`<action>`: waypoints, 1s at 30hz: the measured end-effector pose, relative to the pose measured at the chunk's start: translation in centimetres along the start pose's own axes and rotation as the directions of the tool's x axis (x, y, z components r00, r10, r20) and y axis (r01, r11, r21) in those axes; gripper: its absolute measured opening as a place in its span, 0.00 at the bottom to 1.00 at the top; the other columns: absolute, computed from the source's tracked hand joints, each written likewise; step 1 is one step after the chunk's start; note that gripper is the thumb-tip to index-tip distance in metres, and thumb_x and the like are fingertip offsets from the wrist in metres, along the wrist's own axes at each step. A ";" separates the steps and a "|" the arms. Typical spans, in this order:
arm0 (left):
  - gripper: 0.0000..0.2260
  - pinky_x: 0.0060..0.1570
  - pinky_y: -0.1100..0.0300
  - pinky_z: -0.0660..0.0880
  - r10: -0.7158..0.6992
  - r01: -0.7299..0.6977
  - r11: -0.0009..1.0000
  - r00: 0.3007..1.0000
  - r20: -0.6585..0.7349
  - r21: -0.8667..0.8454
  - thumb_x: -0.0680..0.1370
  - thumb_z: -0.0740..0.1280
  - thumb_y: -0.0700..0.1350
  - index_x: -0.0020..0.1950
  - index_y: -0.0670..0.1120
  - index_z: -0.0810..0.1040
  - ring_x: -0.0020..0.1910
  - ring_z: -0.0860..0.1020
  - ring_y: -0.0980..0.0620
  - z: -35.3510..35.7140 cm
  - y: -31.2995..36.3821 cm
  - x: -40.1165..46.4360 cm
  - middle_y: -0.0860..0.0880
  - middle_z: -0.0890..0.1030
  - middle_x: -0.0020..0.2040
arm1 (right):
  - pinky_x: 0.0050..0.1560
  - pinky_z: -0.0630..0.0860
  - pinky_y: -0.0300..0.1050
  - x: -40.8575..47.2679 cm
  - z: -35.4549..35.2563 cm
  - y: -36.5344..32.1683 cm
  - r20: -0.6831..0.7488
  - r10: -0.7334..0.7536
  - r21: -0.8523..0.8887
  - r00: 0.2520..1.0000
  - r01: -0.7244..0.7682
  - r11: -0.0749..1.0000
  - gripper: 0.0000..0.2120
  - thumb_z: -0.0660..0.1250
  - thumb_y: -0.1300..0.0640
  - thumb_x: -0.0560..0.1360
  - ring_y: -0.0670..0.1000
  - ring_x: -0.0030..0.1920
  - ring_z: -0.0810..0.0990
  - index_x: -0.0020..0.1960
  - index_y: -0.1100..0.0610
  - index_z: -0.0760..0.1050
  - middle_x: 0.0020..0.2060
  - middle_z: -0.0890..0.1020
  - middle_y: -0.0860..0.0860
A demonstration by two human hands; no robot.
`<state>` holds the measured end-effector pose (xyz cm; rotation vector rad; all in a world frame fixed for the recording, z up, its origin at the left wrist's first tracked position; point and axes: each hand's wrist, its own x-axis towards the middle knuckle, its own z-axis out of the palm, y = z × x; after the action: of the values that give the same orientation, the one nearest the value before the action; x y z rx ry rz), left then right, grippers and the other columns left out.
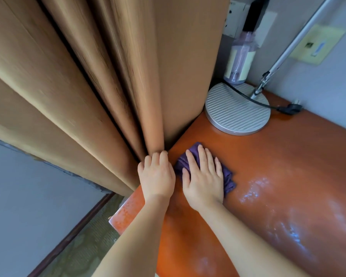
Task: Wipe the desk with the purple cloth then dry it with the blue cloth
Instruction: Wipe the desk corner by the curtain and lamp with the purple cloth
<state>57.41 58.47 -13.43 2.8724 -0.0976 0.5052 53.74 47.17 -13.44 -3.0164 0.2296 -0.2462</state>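
The purple cloth lies bunched on the orange-brown desk near its left end. My right hand presses flat on the cloth with straight fingers. My left hand is beside it at the desk's left edge, its fingers curled over the lower fold of the tan curtain, pushing it off the desk. Wet shiny streaks show on the desk to the right of the cloth. No blue cloth is in view.
A round ribbed white lamp base stands behind the cloth, with its metal arm and a black cable. A clear spray bottle stands in the back corner by the wall. The floor lies left of the desk.
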 end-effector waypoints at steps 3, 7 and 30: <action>0.15 0.40 0.50 0.74 0.019 -0.019 1.000 1.000 0.008 -0.024 0.74 0.55 0.43 0.50 0.42 0.80 0.38 0.77 0.40 -0.1 -0.1 0.0 0.44 0.81 0.41 | 0.72 0.58 0.54 3.3 0.4 -0.2 0.026 -0.001 -0.007 1.000 0.001 1.000 0.26 0.51 0.46 0.77 0.57 0.72 0.67 0.72 0.52 0.69 0.72 0.68 0.56; 0.16 0.40 0.50 0.75 0.022 -0.020 0.999 0.999 0.045 -0.036 0.74 0.55 0.43 0.51 0.41 0.81 0.38 0.78 0.40 0.1 -0.1 0.2 0.43 0.81 0.41 | 0.73 0.57 0.55 6.8 0.8 -0.3 0.082 -0.012 0.021 0.997 0.010 1.000 0.26 0.52 0.46 0.78 0.57 0.73 0.64 0.73 0.52 0.67 0.73 0.66 0.57; 0.17 0.37 0.52 0.74 -0.004 0.017 0.994 0.993 0.117 -0.108 0.74 0.54 0.43 0.51 0.40 0.80 0.36 0.78 0.40 0.0 -0.1 0.3 0.43 0.81 0.41 | 0.74 0.55 0.54 7.3 0.0 2.5 0.141 -0.043 0.058 0.989 0.035 0.998 0.28 0.48 0.45 0.78 0.57 0.74 0.61 0.75 0.53 0.64 0.75 0.63 0.57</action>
<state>57.65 58.53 -13.31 2.7923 -0.1248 0.3188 60.54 43.58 -12.62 -2.9691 0.1493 -0.0399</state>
